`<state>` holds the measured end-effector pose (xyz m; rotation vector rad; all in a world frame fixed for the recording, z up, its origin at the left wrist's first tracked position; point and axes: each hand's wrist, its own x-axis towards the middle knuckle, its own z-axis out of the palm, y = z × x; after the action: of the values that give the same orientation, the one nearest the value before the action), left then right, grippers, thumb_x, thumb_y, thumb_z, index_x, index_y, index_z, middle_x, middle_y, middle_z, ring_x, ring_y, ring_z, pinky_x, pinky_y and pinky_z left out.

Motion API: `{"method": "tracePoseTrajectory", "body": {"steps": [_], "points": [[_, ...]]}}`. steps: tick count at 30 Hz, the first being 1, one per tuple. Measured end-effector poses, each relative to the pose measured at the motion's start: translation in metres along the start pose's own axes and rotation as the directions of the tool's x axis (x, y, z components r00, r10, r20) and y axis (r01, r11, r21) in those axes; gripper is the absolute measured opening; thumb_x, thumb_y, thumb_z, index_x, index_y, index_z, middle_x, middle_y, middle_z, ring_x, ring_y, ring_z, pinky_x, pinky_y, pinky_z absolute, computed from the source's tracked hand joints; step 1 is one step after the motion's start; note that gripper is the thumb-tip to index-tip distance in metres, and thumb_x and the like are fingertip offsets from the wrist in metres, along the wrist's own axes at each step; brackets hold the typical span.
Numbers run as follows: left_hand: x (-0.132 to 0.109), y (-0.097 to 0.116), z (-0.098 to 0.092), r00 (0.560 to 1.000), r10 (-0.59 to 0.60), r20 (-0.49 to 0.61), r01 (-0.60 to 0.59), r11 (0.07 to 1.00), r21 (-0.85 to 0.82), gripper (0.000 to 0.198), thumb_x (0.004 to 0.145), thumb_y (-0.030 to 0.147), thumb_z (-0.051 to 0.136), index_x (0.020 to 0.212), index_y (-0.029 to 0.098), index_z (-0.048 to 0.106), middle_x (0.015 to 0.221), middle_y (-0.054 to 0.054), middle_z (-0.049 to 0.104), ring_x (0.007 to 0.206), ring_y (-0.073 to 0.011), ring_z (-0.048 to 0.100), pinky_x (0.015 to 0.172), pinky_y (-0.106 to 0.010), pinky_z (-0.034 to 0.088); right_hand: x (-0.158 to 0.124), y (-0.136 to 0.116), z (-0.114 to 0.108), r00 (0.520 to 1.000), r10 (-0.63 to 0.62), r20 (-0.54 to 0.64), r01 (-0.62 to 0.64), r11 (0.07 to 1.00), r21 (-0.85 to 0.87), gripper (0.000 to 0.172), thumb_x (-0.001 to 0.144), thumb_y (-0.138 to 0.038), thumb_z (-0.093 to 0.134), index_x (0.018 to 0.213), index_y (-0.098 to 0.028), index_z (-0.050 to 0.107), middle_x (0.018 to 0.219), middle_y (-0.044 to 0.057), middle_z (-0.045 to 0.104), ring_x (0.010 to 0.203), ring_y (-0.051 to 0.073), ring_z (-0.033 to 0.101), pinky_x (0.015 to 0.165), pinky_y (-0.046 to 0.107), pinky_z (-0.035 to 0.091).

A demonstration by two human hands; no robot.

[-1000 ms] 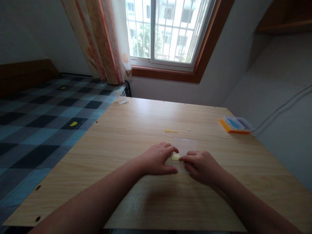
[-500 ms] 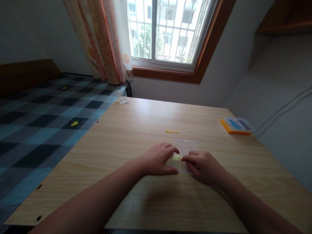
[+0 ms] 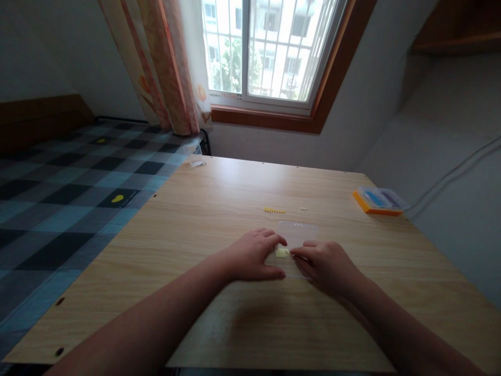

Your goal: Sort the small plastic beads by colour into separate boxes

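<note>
A thin clear plastic board (image 3: 298, 231) lies on the table before me, with a small pale yellow-green flat patch (image 3: 281, 253) of tiny pieces on it. My left hand (image 3: 256, 256) rests at the board's left side, thumb and fingers spread apart around the patch. From the right, my right hand (image 3: 326, 263) reaches over the board. Its thumb and index finger are pinched together at the patch's right end; whatever sits between the tips is too small to make out. Beyond the board lies a row of tiny yellow pieces (image 3: 274, 211), and a few tiny whitish pieces (image 3: 303, 209) are right of it.
An orange case with a clear lid (image 3: 378, 201) stands at the table's right edge. At the far left corner is a clear plastic box (image 3: 195, 159). A bed with a checked sheet (image 3: 78, 198) adjoins the wooden table (image 3: 219, 198) on the left.
The right fingertips have shifted slightly at the patch's right end, the lower fingers drawing closer in. My left hand stays in place. The view has moved a little.
</note>
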<state>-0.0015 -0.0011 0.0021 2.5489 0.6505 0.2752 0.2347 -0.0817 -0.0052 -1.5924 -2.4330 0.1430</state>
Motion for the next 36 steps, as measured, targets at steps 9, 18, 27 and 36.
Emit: {"method": "tracePoseTrajectory", "body": {"steps": [9,18,27,36], "points": [[-0.0006,-0.0034,0.0040,1.000,0.011,-0.025,-0.011,1.000,0.002,0.062,0.077,0.052,0.080,0.129,0.022,0.062,0.120,-0.010,0.068,0.115,-0.0308,0.061,0.101,-0.044,0.047,0.0020,-0.0026,-0.0034,0.998,0.051,0.036,-0.051,0.999,-0.009,0.022,0.096,-0.025,0.056,0.091,-0.025,0.077,0.087,0.002,0.076,0.075,0.017,0.067,0.065,0.027,0.036],[-0.0005,-0.0014,0.0018,1.000,0.007,-0.013,-0.007,1.000,-0.001,0.061,0.078,0.050,0.080,0.128,0.022,0.062,0.120,-0.010,0.068,0.116,-0.0304,0.061,0.101,-0.043,0.047,0.0014,-0.0064,-0.0063,0.998,0.037,0.051,-0.039,0.999,0.030,0.020,0.091,-0.020,0.057,0.083,-0.022,0.075,0.080,0.002,0.073,0.069,0.015,0.064,0.064,0.027,0.035],[-0.0011,-0.0039,0.0040,0.999,0.019,-0.031,-0.019,1.000,-0.006,0.061,0.078,0.052,0.079,0.128,0.023,0.063,0.120,-0.010,0.067,0.116,-0.0303,0.061,0.101,-0.045,0.048,-0.0022,-0.0018,-0.0037,1.000,-0.014,-0.008,0.014,0.999,0.031,0.025,0.095,-0.023,0.054,0.102,-0.025,0.078,0.087,0.004,0.076,0.073,0.016,0.068,0.066,0.027,0.040],[-0.0007,-0.0029,0.0031,1.000,0.015,-0.016,-0.015,1.000,-0.003,0.061,0.078,0.051,0.080,0.129,0.022,0.062,0.121,-0.010,0.067,0.116,-0.0303,0.060,0.101,-0.044,0.048,-0.0012,-0.0074,-0.0028,0.999,-0.044,0.001,0.044,0.996,0.072,0.025,0.099,-0.025,0.054,0.101,-0.028,0.079,0.080,0.001,0.073,0.069,0.014,0.065,0.064,0.026,0.036]]}}
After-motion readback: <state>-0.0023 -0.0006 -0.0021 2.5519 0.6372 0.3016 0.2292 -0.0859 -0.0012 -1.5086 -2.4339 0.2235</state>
